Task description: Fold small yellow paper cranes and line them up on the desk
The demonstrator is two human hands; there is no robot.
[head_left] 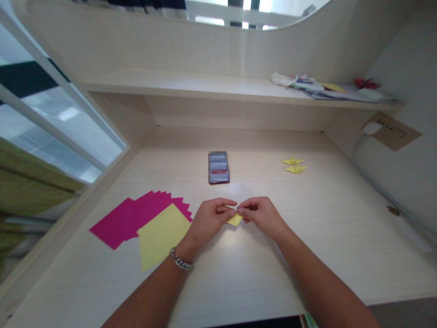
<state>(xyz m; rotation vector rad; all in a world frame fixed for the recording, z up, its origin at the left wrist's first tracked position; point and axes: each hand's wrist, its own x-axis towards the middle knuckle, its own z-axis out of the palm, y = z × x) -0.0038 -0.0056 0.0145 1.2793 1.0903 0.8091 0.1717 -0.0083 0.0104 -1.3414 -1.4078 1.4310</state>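
A small folded piece of yellow paper (235, 220) is held between both hands over the middle of the desk. My left hand (212, 218) pinches its left side, thumb on top. From the right, my right hand (261, 214) grips the upper right part with thumb and fingertips. The fingers hide much of the paper, so its full folded shape does not show. Left of my left hand, a sheet of yellow paper (160, 239) overlaps a fan of magenta paper sheets (146, 216). Two folded yellow paper figures (295, 169) rest on the desk at the back right.
A phone with a blurred screen (219, 167) lies beyond my hands. Papers and crumpled items (307, 84) sit on the shelf (205, 84) above. On the right wall a cable (362, 168) runs down from a socket (392, 131). A window (51, 105) borders the desk's left side.
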